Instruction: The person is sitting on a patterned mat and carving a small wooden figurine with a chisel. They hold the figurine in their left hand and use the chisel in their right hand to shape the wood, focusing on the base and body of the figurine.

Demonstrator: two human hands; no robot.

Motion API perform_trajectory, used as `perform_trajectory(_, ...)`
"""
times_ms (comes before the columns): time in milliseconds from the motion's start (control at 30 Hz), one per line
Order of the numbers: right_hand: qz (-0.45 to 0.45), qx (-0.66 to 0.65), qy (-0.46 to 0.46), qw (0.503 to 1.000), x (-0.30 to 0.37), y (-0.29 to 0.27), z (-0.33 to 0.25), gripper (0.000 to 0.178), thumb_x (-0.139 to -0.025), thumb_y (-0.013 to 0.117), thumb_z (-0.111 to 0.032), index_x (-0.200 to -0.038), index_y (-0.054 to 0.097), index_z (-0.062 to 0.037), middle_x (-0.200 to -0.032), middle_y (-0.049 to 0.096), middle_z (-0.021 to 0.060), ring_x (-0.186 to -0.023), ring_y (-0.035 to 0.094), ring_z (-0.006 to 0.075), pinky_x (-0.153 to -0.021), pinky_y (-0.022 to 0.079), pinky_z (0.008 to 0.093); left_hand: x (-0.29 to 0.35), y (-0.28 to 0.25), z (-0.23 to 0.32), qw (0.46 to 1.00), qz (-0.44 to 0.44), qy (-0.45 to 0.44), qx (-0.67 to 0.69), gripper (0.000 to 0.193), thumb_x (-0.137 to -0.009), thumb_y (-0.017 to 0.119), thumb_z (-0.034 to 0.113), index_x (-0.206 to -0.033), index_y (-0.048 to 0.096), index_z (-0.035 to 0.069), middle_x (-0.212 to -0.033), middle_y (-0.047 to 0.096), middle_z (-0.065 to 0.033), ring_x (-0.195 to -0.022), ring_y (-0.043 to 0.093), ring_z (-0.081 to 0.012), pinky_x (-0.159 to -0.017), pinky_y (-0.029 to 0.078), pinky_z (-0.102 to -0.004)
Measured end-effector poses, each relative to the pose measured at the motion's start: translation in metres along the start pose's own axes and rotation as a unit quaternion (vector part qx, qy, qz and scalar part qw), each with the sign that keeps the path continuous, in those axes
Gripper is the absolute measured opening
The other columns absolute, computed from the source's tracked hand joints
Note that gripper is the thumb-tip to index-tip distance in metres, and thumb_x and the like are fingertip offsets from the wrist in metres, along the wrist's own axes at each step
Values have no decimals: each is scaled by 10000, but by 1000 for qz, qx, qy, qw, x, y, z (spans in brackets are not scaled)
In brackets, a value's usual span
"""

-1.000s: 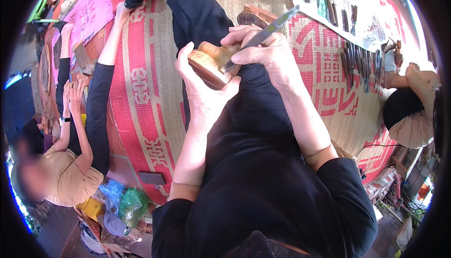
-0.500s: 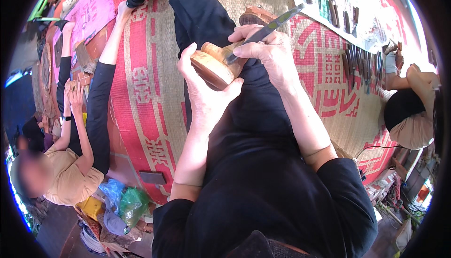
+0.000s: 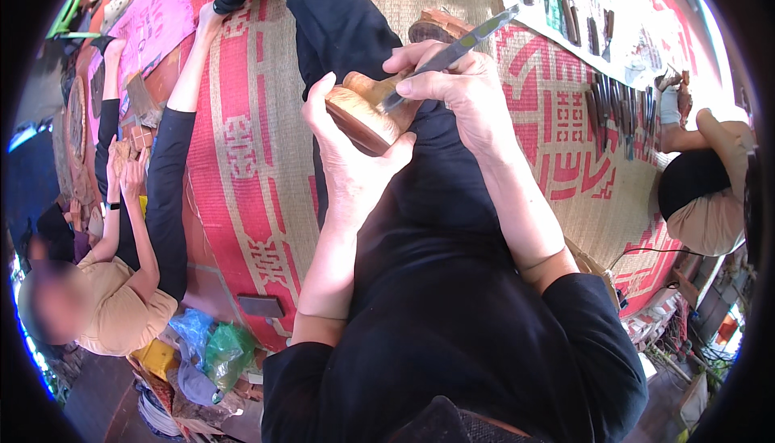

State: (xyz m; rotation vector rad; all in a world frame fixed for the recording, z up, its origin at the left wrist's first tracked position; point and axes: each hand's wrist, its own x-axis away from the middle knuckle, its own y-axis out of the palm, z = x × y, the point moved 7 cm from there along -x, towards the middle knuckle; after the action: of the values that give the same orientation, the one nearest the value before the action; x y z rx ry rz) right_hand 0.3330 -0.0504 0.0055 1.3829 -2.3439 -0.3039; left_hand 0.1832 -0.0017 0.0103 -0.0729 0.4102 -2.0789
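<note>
Cradling a carved wooden piece [image 3: 353, 114] over the lap, my left hand [image 3: 351, 160] has its grip parted just to the piece's width: the thumb presses the lower right edge, a finger reaches up the left side, and any other fingers are hidden. The piece is tilted, its smooth pale face up and its darker rim toward me. I can't tell from here whether it also rests on the black trousers [image 3: 436, 152].

My right hand [image 3: 460, 88] has its grip pinched firmly on a slim grey tool [image 3: 476, 37] with yellowish marks. The tool slants from upper right to lower left, and its lower end meets the wood.

Just beyond that hand I see a second wooden block [image 3: 425, 31] on the red and tan mat [image 3: 270, 120]. To the right, a row of dark tools [image 3: 617, 104] lies on the mat, near a white sheet [image 3: 642, 31] carrying more tools. At my left, a co-worker in a tan shirt [image 3: 133, 306] sits with both hands together; blue [image 3: 192, 326] and green [image 3: 228, 354] bags lie nearby.
</note>
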Motion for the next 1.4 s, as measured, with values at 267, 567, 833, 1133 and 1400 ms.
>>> perform_trajectory(267, 42, 110, -34, 992, 0, -4, -3, 154, -690, 710, -32, -838, 718, 10, -927, 696, 62, -853, 628, 134, -813, 472, 276, 0, -1, 4, 1000, -6, 14, -25, 1008, -563, 827, 22, -1377, 234, 66, -1239, 363, -186, -1183, 427, -335, -1018, 379, -455)
perform_trajectory(567, 35, 83, 12, 996, -5, -3, 3, 205, -713, 692, -50, -909, 706, 9, -889, 693, 74, -819, 631, 135, -773, 490, 272, 1, 0, 4, 1000, -3, 17, -20, 1004, -551, 827, 10, -1372, 251, 62, -1237, 363, -181, -1181, 426, -333, -1012, 384, -451)
perform_trajectory(833, 25, 54, 4, 998, -5, 8, -4, 207, -701, 697, -88, -887, 716, 1, -841, 692, 51, -772, 635, 129, -774, 482, 271, 1, 1, 5, 999, 3, 29, -22, 1003, -547, 829, 12, -1368, 256, 58, -1235, 364, -178, -1181, 423, -327, -1006, 387, -444)
perform_trajectory(1133, 37, 52, -14, 998, -2, 10, -11, 217, -700, 701, -93, -899, 723, -8, -849, 694, 45, -796, 624, 122, -805, 457, 260, 0, 2, 6, 999, 3, 31, -25, 1017, -529, 841, 24, -1363, 260, 60, -1238, 358, -173, -1180, 422, -325, -1007, 389, -442)
perform_trajectory(1400, 59, 145, -41, 987, -7, 0, -8, 234, -706, 711, -143, -886, 707, 6, -802, 691, 66, -790, 645, 137, -784, 483, 277, 1, 3, 9, 997, 1, 60, -52, 1003, -524, 841, 20, -1354, 279, 62, -1243, 357, -165, -1164, 436, -318, -993, 400, -438)
